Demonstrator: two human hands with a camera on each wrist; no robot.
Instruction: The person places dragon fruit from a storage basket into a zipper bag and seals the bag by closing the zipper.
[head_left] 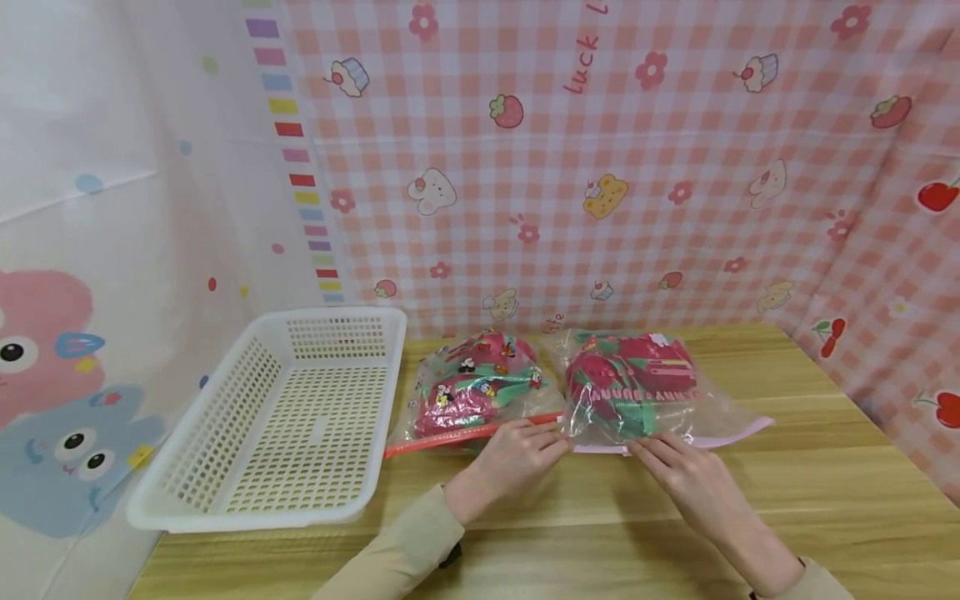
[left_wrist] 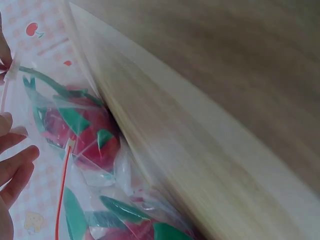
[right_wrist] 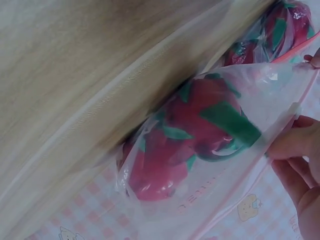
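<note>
A clear zip bag (head_left: 675,396) with a pink zip strip lies on the table at the right, holding red-and-green dragon fruits (right_wrist: 200,115). My right hand (head_left: 686,479) pinches the slider on that strip between thumb and fingers, as the right wrist view shows. At the strip's left end my left hand (head_left: 517,462) pinches the bag's corner. Just left of it rests a second clear bag (head_left: 480,375), printed with cartoon figures and edged by a red zip strip (head_left: 468,433). More dragon fruits (left_wrist: 132,227) fill this one, and its strip's right end lies beside my left fingers.
A white perforated plastic basket (head_left: 382,417) stands on the wooden table (head_left: 562,533) at the left. Behind the bags hangs a pink checked cloth (head_left: 480,167) with printed animals and fruit. Patterned sheets enclose both sides.
</note>
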